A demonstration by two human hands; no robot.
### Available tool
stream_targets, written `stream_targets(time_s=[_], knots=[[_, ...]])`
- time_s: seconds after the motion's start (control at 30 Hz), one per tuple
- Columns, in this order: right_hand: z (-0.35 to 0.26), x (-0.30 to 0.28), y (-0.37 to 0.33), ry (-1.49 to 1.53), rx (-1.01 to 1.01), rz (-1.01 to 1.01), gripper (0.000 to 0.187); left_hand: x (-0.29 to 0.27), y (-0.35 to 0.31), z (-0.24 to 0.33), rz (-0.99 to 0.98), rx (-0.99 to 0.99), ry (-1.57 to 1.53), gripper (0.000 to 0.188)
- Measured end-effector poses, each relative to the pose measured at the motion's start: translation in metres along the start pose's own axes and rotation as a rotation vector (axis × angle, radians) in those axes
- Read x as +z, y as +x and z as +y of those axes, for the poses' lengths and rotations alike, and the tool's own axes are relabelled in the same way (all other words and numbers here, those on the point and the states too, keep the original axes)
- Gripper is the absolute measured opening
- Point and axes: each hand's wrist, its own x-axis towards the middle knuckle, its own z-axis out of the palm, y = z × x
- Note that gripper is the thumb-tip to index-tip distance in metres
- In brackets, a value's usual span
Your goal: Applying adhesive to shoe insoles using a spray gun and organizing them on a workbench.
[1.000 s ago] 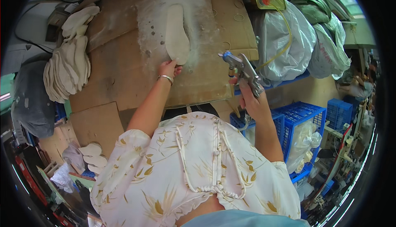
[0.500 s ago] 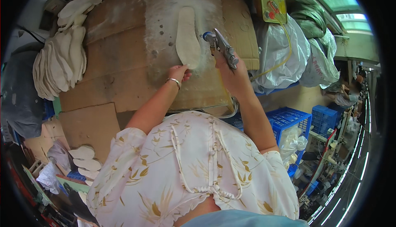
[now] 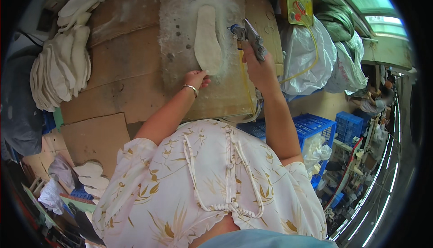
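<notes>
A cream shoe insole (image 3: 207,40) lies lengthwise on a whitish, residue-coated sheet (image 3: 176,16) on the bench. My left hand (image 3: 197,80) pinches the insole's near end between thumb and fingertips, the other fingers curled. To the right, my right hand (image 3: 262,71) is wrapped around a metal spray gun (image 3: 251,38), whose blue-tipped nozzle points left toward the insole without touching it. A thin yellowish hose hangs below the gun. Whether spray is coming out, I cannot tell.
Brown cardboard (image 3: 124,63) covers the bench. Fanned insoles (image 3: 63,65) are piled at the left, with more insoles (image 3: 91,178) lower down. At the right are a yellow container (image 3: 298,6) with a hose, plastic bags (image 3: 311,54) and a blue crate (image 3: 304,124). A person (image 3: 375,103) is farther off.
My right hand has moved the spray gun to the right and a little farther from me, widening its gap from the insole. My left hand still pinches the near end.
</notes>
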Motion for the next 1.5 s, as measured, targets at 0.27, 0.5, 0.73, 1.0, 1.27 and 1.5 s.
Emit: stream_targets(time_s=[0.27, 0.5, 0.73, 1.0, 1.27, 1.5], knots=[[0.006, -0.012, -0.031, -0.03, 0.044, -0.088, 0.026, 0.001, 0.0, -0.002, 0.018, 0.022, -0.008, 0.018], [0.014, -0.019, -0.062, -0.007, 0.103, -0.188, 0.023, 0.002, 0.001, -0.005, 0.014, 0.033, -0.022, 0.018], [0.024, -0.027, -0.086, -0.013, 0.17, -0.263, 0.024, 0.002, 0.003, -0.012, 0.028, 0.058, -0.067, 0.014], [0.039, -0.03, -0.088, -0.066, 0.207, -0.249, 0.026, 0.002, 0.0, -0.012, 0.034, 0.049, -0.1, 0.013], [0.018, -0.026, -0.051, -0.032, 0.06, -0.133, 0.023, 0.002, -0.001, -0.01, 0.027, 0.048, -0.083, 0.013], [0.01, -0.018, -0.015, -0.039, 0.038, -0.106, 0.026, 0.001, 0.004, -0.013, 0.022, 0.042, -0.087, 0.013]])
